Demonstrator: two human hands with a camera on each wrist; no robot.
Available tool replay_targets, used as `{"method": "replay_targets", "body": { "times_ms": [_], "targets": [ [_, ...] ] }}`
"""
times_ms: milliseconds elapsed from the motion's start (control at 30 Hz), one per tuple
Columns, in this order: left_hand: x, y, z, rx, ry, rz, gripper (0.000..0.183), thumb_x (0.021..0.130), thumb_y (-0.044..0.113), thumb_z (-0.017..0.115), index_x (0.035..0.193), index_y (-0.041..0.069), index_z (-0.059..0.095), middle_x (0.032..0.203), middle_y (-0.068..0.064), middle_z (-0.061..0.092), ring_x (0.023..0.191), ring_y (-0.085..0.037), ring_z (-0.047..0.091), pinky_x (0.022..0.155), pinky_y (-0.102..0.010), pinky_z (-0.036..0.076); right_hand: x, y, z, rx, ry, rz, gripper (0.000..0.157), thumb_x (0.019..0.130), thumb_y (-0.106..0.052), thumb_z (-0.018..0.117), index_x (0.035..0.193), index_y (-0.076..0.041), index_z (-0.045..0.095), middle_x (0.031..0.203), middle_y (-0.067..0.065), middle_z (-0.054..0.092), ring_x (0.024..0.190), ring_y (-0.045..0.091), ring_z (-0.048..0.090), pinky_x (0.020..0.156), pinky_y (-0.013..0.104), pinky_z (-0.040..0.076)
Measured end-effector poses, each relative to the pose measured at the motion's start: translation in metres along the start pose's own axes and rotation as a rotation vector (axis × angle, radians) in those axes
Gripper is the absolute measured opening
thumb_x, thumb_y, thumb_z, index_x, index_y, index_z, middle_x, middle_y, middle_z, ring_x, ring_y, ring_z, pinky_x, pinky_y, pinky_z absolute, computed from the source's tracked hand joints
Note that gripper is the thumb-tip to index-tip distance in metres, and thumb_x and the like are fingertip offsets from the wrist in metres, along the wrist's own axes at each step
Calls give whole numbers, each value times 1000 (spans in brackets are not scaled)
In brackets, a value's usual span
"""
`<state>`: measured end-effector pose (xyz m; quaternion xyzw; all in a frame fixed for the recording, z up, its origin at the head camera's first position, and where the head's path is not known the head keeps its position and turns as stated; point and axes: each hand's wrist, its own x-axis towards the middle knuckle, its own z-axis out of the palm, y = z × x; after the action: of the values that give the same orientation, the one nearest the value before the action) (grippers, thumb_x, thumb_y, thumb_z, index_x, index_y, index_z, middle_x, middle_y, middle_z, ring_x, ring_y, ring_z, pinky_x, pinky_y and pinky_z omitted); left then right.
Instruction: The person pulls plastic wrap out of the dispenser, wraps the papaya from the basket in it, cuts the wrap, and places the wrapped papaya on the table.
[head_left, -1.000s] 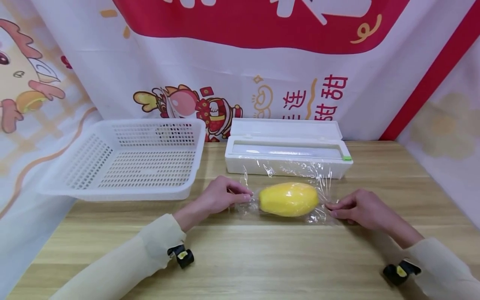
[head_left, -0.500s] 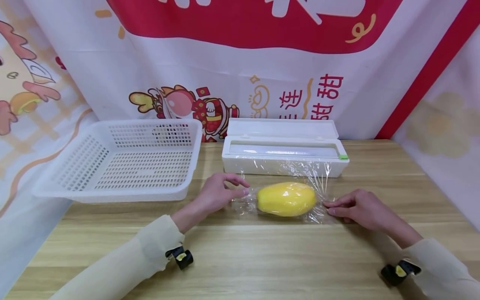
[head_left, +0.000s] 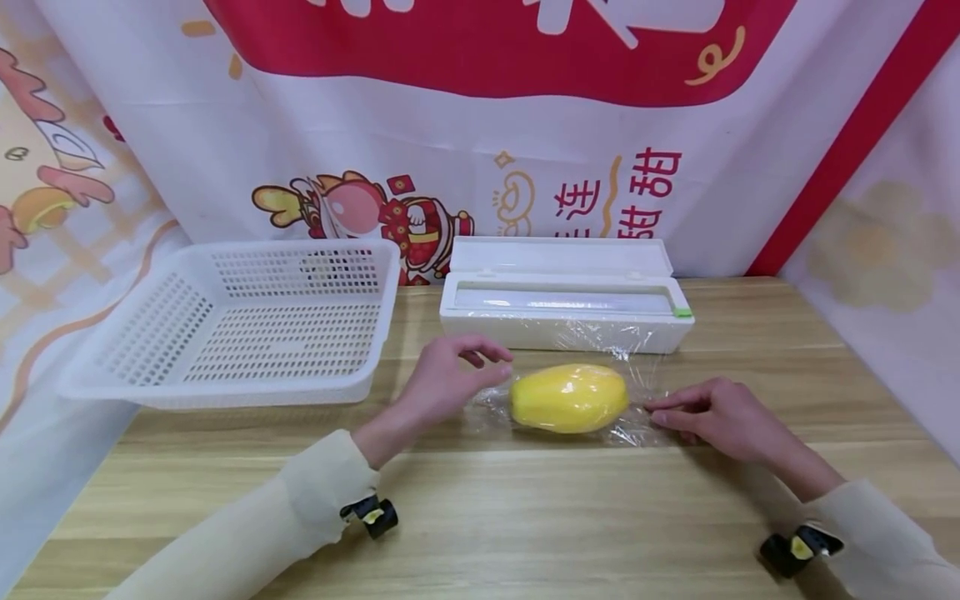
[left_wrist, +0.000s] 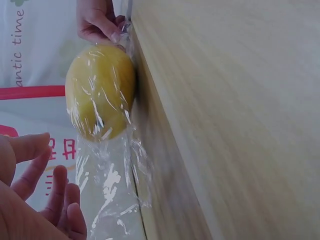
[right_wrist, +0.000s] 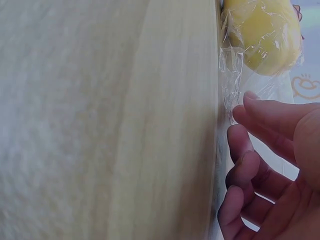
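A yellow oblong fruit (head_left: 570,398), shaped like a papaya, lies on the wooden table with clear plastic wrap (left_wrist: 110,185) drawn over it. My left hand (head_left: 450,375) hovers by the fruit's left end, its fingers relaxed and holding nothing; the left wrist view shows its fingertips apart from the wrap. On the other side, my right hand (head_left: 723,417) pinches the wrap's right end between thumb and index finger. Crinkled film spreads out flat from both ends of the fruit. Behind it, a white box (head_left: 566,333) with its lid raised contains the roll of wrap.
A white perforated basket (head_left: 367,383) stands at the back left of the wooden table (head_left: 525,517). A small green piece (head_left: 682,312) sits at the box's right corner. A printed cloth (head_left: 420,125) hangs behind the table.
My left hand has let go of the wrap's left end, lifted and shifted slightly right toward the fruit. My right hand keeps its pinch on the right end.
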<state>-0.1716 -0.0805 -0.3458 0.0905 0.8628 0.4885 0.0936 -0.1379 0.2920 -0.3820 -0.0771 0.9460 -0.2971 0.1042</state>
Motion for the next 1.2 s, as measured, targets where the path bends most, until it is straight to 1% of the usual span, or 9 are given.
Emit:
{"method": "replay_targets", "body": {
  "times_ms": [200,433,600,700,867,967,1033,1067,1200],
  "targets": [
    [-3,8,13,-19,-66,125,17,95,27,80,112,26,80,115,9,75,108,-16,64,90,-36,54,-4,-1,0,23,12,20,28,95,-38,79,118,-21,83,96,-4,80,71,9,58,59,25,50],
    [-2,21,26,-40,-102,186,19,94,28,81,113,27,80,118,9,75,110,-15,63,90,-37,53,-8,-1,-5,94,52,58,35,95,-44,79,118,-18,82,85,0,74,74,11,58,60,26,49],
    [2,29,35,-62,-113,235,21,94,25,81,115,22,80,118,8,76,108,-14,64,90,-36,54,-6,2,-11,140,169,102,43,98,-49,74,124,-16,79,107,5,79,85,8,59,67,25,51],
    [6,36,42,-69,-117,262,22,95,24,81,116,20,79,117,6,77,106,-13,65,89,-34,55,-2,4,-15,186,269,144,49,98,-54,72,128,-15,76,113,1,78,88,9,61,69,25,54],
    [14,52,53,-83,-118,255,19,95,22,80,114,23,79,110,8,76,102,-10,65,85,-29,56,11,8,-23,322,354,206,63,98,-57,70,141,-11,63,106,-11,66,89,13,64,69,29,58],
    [20,61,59,-96,-114,252,17,97,21,79,114,21,79,107,8,76,98,-9,66,82,-26,57,21,9,-28,398,348,237,76,97,-58,70,155,-12,50,113,-10,65,93,8,67,74,27,60],
    [24,67,64,-113,-110,251,16,98,19,77,114,21,79,105,9,76,96,-9,66,80,-24,56,28,10,-30,433,331,263,83,97,-61,69,161,-15,43,125,-2,66,94,6,69,77,27,60],
    [26,70,66,-123,-109,250,16,98,19,77,114,19,79,105,8,76,95,-8,66,80,-24,56,32,11,-31,445,320,272,87,96,-62,69,163,-16,39,125,-2,66,95,5,70,78,26,61],
    [33,83,74,-164,-98,221,15,99,17,76,113,19,79,103,8,76,92,-7,66,80,-23,55,43,12,-34,504,294,290,93,94,-63,71,167,-18,33,112,-13,75,94,2,73,81,25,61]
  ]
}}
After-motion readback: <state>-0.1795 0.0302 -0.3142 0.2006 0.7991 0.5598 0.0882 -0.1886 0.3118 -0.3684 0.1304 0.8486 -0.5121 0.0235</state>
